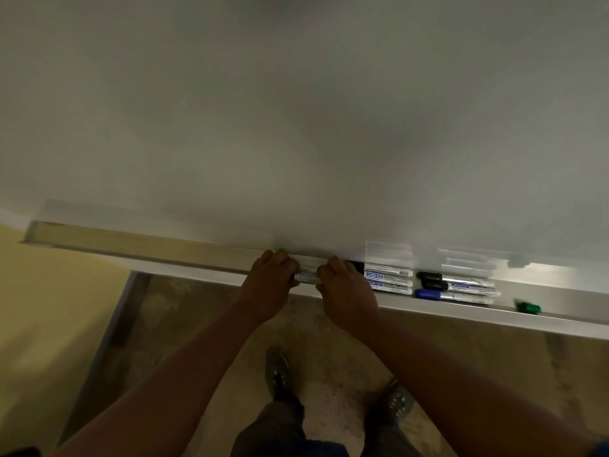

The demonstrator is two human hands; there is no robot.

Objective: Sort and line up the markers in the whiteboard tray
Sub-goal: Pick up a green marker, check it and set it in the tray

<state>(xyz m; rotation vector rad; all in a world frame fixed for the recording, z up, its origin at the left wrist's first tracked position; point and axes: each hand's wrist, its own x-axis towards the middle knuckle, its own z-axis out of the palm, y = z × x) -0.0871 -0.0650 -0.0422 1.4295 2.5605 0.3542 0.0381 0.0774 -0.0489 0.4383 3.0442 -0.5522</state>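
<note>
Both hands clamp blurred markers in tray, hiding their ends.

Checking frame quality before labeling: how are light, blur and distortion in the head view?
Head view: dim, hands underexposed; markers readable, green cap motion-smeared; whiteboard shows faint reflections; tray bows from wide-angle distortion.

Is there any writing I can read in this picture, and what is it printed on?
"DOMS": blue logo, seen upside down, on the white-labelled markers lying in the tray.
Same blue logo on the black-capped markers further right: too blurred to read.
Small print and barcode on those labels: too small to read.
Marker held between the left hand and right hand: blurred, unreadable.
Green cap: no writing visible.
</note>
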